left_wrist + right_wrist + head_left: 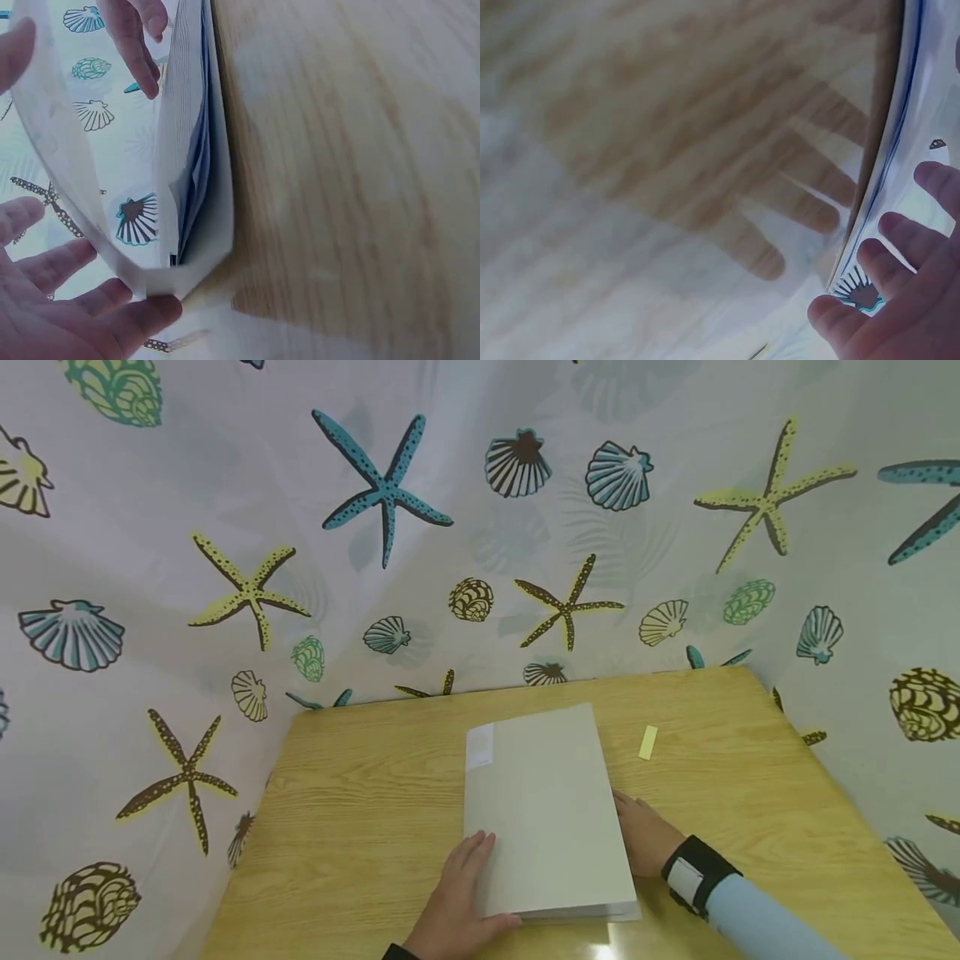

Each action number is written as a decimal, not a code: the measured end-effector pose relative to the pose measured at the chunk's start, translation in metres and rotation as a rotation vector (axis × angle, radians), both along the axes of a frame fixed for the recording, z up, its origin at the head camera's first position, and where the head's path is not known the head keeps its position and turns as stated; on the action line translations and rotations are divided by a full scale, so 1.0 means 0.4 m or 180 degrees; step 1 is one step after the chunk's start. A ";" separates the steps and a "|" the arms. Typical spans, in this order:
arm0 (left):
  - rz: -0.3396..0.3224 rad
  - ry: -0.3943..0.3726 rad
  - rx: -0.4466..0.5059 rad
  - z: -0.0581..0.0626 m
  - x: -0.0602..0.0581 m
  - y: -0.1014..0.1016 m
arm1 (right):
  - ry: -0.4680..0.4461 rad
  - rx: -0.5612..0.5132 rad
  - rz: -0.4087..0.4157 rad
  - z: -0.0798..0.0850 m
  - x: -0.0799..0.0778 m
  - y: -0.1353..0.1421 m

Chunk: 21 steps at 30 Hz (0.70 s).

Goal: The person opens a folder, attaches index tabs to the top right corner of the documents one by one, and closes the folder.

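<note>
Head camera: a pale grey folder [555, 818] lay flat on a wood-grain table [360, 785], around 5 o'clock from mid-frame, with a person's two hands apart on either side of it. On the folder's own dial, the left hand [457, 897] rested at 8 o'clock, its fingers reaching along the spine edge and its thumb near the bottom edge. The right hand [647, 839], above a black wristband [699, 877], sat at 3 o'clock, fingertips at the long edge, not curled around it; whether any reached beneath could not be told.

Left wrist camera showed a bowed cover above papers [193, 150], suggesting a thin, bendable, smooth shell, fairly light but weighted by its contents. It looked slippery rather than fragile, and loose sheets could have slid out if tipped. The firmest hold appeared to be the spine at 9 o'clock, with cover and contents pinched together at 3 o'clock.

A white label [480, 746] occupied the folder's 10 o'clock corner, its faint marks too small to read; no brand was legible. A plain yellow slip [648, 743] lay at 2 o'clock, just beyond the folder.
</note>
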<state>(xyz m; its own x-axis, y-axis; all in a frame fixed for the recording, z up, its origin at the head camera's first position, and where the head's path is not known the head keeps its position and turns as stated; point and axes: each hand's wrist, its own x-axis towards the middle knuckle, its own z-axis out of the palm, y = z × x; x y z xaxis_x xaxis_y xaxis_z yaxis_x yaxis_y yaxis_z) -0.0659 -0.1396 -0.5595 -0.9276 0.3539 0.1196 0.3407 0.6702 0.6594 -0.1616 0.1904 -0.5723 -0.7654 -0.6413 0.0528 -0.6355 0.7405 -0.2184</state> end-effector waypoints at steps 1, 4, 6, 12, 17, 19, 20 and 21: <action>0.0001 -0.0018 0.0050 -0.001 0.000 0.000 | 0.0022 0.0000 -0.0007 -0.001 -0.002 -0.001; 0.0017 -0.0119 0.0222 -0.002 -0.001 -0.001 | 0.0061 -0.0124 -0.0024 -0.017 -0.016 0.000; 0.0012 -0.0180 0.0334 -0.006 -0.002 -0.001 | 0.0125 -0.0241 -0.0068 -0.028 -0.025 0.003; -0.0032 -0.0381 0.0806 -0.015 0.007 -0.005 | 0.0105 -0.0139 -0.0359 -0.037 -0.042 0.009; 0.0070 -0.0674 0.1289 -0.003 0.028 -0.013 | 0.0031 0.0051 -0.0496 -0.034 -0.043 0.015; 0.0106 -0.0598 0.1336 -0.001 0.036 -0.018 | 0.0023 0.0037 -0.0514 -0.028 -0.040 0.016; 0.0131 -0.0536 0.1326 -0.001 0.040 -0.020 | 0.0018 0.0034 -0.0523 -0.025 -0.038 0.016; 0.0152 -0.0444 0.1295 -0.003 0.042 -0.023 | 0.0017 0.0025 -0.0530 -0.023 -0.036 0.016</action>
<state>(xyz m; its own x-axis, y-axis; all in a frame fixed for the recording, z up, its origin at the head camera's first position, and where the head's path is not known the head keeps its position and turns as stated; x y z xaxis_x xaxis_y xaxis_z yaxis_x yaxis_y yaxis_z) -0.0492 -0.1487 -0.5605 -0.9589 0.2602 0.1130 0.2047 0.3588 0.9107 -0.1761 0.1969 -0.5814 -0.8609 -0.5061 0.0525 -0.5050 0.8374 -0.2091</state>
